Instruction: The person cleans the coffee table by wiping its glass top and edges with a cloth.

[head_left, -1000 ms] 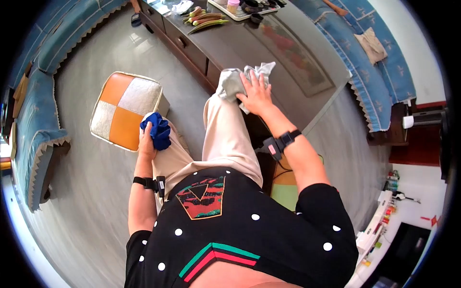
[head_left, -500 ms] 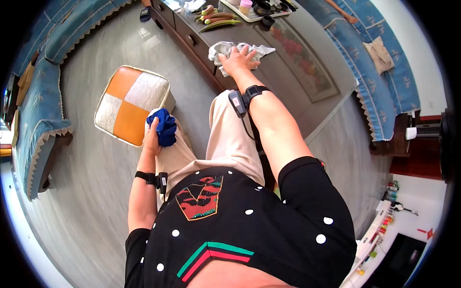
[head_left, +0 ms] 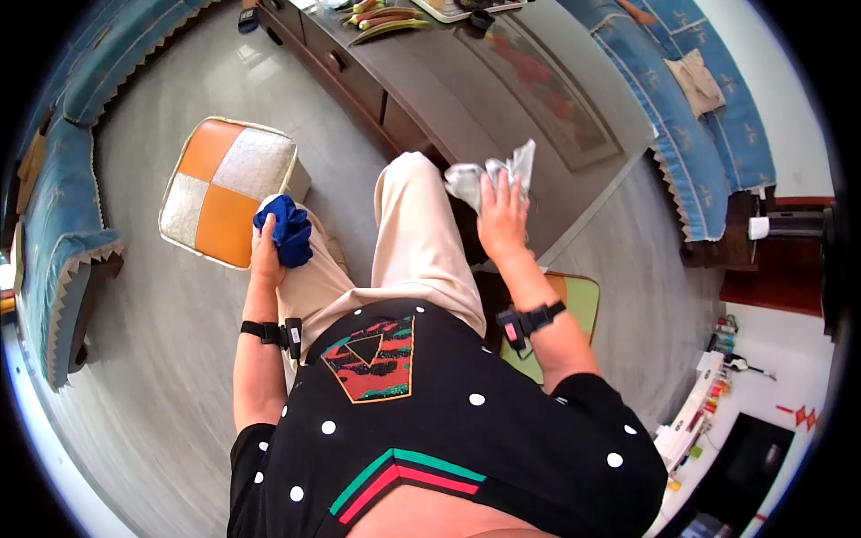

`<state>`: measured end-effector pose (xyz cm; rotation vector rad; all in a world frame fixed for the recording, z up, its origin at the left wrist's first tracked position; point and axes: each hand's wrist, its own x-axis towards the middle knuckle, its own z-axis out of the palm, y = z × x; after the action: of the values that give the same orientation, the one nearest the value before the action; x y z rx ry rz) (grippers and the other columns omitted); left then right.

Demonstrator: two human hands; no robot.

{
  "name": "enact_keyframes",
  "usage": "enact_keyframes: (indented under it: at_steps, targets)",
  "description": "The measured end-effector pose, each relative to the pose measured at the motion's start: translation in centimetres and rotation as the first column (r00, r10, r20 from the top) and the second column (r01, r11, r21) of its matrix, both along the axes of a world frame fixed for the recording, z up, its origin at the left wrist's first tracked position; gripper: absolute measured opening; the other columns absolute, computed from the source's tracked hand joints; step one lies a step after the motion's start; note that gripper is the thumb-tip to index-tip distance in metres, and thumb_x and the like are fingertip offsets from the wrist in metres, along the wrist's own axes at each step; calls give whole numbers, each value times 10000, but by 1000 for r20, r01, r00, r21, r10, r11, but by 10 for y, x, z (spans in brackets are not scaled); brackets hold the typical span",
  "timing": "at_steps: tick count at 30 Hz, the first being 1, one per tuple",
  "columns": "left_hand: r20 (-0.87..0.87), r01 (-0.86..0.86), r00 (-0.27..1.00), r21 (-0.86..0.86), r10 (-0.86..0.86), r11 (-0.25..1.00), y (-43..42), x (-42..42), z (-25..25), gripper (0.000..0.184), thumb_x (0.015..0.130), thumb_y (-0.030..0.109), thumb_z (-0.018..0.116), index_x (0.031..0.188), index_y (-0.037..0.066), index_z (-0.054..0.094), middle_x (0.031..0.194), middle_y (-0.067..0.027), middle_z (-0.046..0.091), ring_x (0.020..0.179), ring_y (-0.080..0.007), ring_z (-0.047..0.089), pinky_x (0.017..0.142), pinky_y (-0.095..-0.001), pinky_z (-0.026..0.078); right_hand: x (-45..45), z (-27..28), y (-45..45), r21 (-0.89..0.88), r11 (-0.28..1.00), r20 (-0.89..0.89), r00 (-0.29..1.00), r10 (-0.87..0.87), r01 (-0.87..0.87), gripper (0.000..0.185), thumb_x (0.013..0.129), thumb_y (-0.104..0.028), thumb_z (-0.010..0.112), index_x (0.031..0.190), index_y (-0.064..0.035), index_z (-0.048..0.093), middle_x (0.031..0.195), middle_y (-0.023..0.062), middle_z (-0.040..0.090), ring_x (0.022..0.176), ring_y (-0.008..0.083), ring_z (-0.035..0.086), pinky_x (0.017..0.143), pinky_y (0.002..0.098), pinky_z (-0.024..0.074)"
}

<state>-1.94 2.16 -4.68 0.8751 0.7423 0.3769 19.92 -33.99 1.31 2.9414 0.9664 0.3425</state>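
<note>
My left hand (head_left: 266, 256) is closed round a bunched dark blue cloth (head_left: 289, 231), resting over my left knee beside the stool. At the near right part of the dark table, my right hand (head_left: 504, 213) has its fingers stretched over a crumpled whitish-grey rag (head_left: 466, 184). Part of the rag sticks out past the fingertips, and the palm side of this hand is hidden. The dark table (head_left: 430, 99) has a glossy top with a framed floral panel (head_left: 565, 108).
A padded stool (head_left: 229, 193) with orange and silvery squares stands at my left. Long reddish-green pods (head_left: 386, 25) and a white tray (head_left: 439, 11) with a small black cup (head_left: 482, 19) are at the table's far end. Blue-covered sofas (head_left: 601, 63) flank the room. A green-edged seat (head_left: 583, 300) shows beside me.
My right hand has drawn the rag back toward me and to the right, over the table's near end. My left hand still holds the blue cloth; the view has shifted slightly.
</note>
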Motion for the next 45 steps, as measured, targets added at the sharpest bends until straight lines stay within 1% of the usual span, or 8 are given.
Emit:
enact_keyframes:
  at_steps: [1, 9, 13, 20, 36, 40, 41, 45]
  targets:
    - [33, 51, 998, -55, -50, 997, 0, -2, 7, 478, 928, 365, 591, 1285, 68, 478, 1131, -119, 623, 925, -232, 672, 761, -353, 578, -12, -2, -16, -12, 1000, 47, 999, -13, 14, 551, 881, -153, 541, 1408, -131, 384, 1455, 218, 356, 1330, 478, 333, 962, 663, 383]
    - [6, 54, 999, -68, -53, 996, 11, 0, -12, 486, 927, 354, 593, 1297, 64, 470, 1146, -109, 615, 953, -220, 659, 783, -355, 569, -15, -9, -15, -83, 996, 229, 973, -4, 24, 464, 903, -146, 500, 1357, -81, 429, 1375, 291, 422, 1223, 527, 442, 879, 627, 473]
    - [9, 42, 999, -28, -42, 999, 6, 4, -8, 443, 947, 371, 546, 1281, 88, 483, 1066, -107, 653, 883, -232, 679, 715, -361, 581, 22, -13, 38, -71, 996, 203, 977, 60, -46, 463, 898, -133, 490, 1353, -65, 432, 1363, 306, 432, 1213, 537, 448, 884, 638, 463]
    - [30, 58, 998, -35, -57, 998, 2, 2, 2, 473, 937, 342, 575, 1314, 93, 437, 1113, -109, 629, 937, -230, 666, 775, -363, 576, 93, -23, 167, -68, 989, 222, 965, 142, -130, 474, 902, -153, 486, 1368, -84, 431, 1377, 274, 439, 1232, 514, 441, 887, 644, 454]
    - [4, 4, 1000, -47, -4, 999, 2, 2, 1, 472, 937, 391, 563, 1275, 73, 480, 1073, -111, 647, 900, -230, 677, 774, -370, 578, 170, -1, 310, 16, 986, -129, 978, 164, -163, 484, 967, -180, 391, 1449, -179, 345, 1522, 159, 296, 1413, 406, 231, 1105, 596, 223]
    - [-5, 32, 999, -27, -32, 999, 0, 6, 4, 443, 946, 380, 548, 1251, 63, 498, 1050, -110, 654, 880, -230, 679, 751, -369, 580, 170, 13, 285, -41, 985, -216, 964, 155, -168, 635, 899, -379, 531, 1471, -204, 317, 1546, 148, 247, 1434, 378, 190, 1135, 567, 178]
    - [-21, -1, 1000, -12, 0, 1000, -1, 7, 6, 432, 949, 378, 541, 1239, 60, 507, 1038, -110, 657, 863, -228, 681, 735, -366, 582, 174, 13, 278, -46, 991, -226, 968, 110, -123, 782, 837, -550, 564, 1479, -191, 301, 1560, 144, 212, 1441, 376, 162, 1138, 565, 170]
    - [-15, 10, 1000, -22, -11, 1000, -1, 3, 1, 426, 956, 383, 522, 1231, 58, 515, 1019, -115, 664, 842, -231, 685, 700, -356, 585, 190, 25, 211, -14, 999, -325, 944, -50, 48, 899, 803, -684, 524, 1494, -167, 270, 1577, 141, 154, 1455, 368, 96, 1135, 575, 171]
